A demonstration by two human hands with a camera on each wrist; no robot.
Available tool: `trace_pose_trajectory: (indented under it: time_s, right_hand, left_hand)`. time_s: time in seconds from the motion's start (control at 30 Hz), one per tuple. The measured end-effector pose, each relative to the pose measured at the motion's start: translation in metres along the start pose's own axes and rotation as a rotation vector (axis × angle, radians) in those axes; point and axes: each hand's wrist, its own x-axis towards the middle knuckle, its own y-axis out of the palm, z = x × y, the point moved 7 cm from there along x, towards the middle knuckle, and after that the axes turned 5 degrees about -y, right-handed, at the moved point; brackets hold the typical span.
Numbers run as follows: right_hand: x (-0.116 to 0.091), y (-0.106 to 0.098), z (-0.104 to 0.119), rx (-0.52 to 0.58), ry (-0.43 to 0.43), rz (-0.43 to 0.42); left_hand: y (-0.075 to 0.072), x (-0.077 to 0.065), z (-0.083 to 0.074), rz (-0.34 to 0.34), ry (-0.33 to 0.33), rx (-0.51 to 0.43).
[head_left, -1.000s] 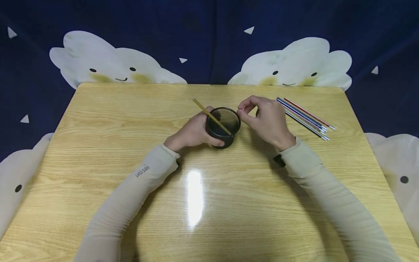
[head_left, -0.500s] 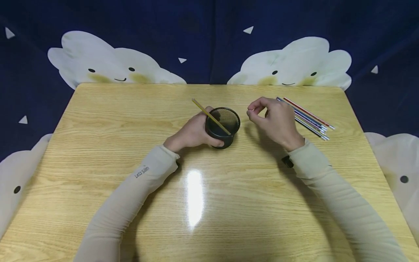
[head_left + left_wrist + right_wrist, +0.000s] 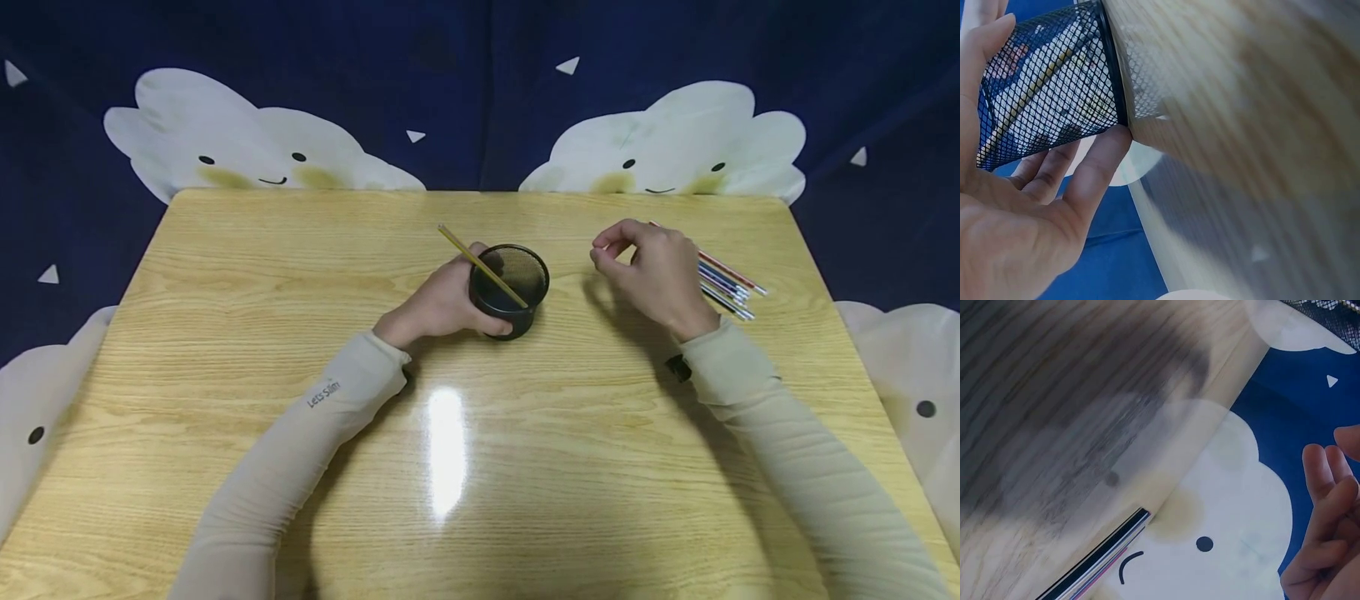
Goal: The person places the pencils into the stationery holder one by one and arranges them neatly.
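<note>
– Left hand (image 3: 441,302), for my list?

– One: fingers and thumb round a black mesh cup (image 3: 531,277), upright, base at the worktop (image 3: 525,458); inside, one yellow pencil (image 3: 483,266), slanting up past the rim.

– Right hand (image 3: 660,271)?

– One: free, fingers loosely curled close to the thumb. I log it to the cup's right, over loose pencils (image 3: 723,280): red, blue and black among them, laid side by side, part hidden by the hand.

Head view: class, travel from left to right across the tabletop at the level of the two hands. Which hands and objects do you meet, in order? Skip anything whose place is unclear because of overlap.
Left hand → black mesh cup → right hand → loose pencils.
</note>
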Motion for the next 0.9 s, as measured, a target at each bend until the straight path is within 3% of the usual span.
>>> trace_pose_trajectory:
  time_s: [0.3, 0.9]
  right_hand:
    - [-0.002, -0.003, -0.017, -0.04, 0.078, 0.045]
    - [-0.015, -0.016, -0.057, -0.161, 0.136, 0.135]
  left_hand:
    - [0.0, 0.0, 0.001, 0.002, -0.007, -0.016]
    - [-0.001, 0.001, -0.001, 0.0, -0.002, 0.005]
